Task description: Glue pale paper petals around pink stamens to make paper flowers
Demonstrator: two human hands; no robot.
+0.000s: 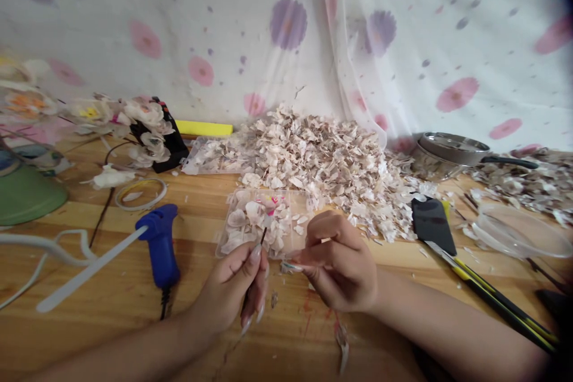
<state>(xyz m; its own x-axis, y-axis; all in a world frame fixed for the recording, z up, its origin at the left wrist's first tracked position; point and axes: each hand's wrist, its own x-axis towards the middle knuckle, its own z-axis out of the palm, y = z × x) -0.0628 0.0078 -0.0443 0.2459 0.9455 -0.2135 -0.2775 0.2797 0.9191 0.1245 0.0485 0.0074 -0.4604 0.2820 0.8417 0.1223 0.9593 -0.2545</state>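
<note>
My left hand point(244, 283) is closed round a thin dark stem point(264, 235), which points up and has a small pale tip with pink bits near its top. To its right, my right hand point(342, 262) pinches a small whitish petal point(290, 266) between thumb and fingers. The hands are apart. Just behind them lies a clear divided tray point(293, 196) with pale, shell-like petals point(237, 221) in it. A loose curled piece point(342, 346) rests on the wood in front of my right hand.
A blue glue gun point(162, 248) with a glue stick lies left, near a tape roll point(141, 194). A large petal heap point(322, 155) stands behind the tray. At right are a cutter point(487, 295), a black scraper point(433, 225), a pan point(452, 146) and a clear bowl point(519, 230).
</note>
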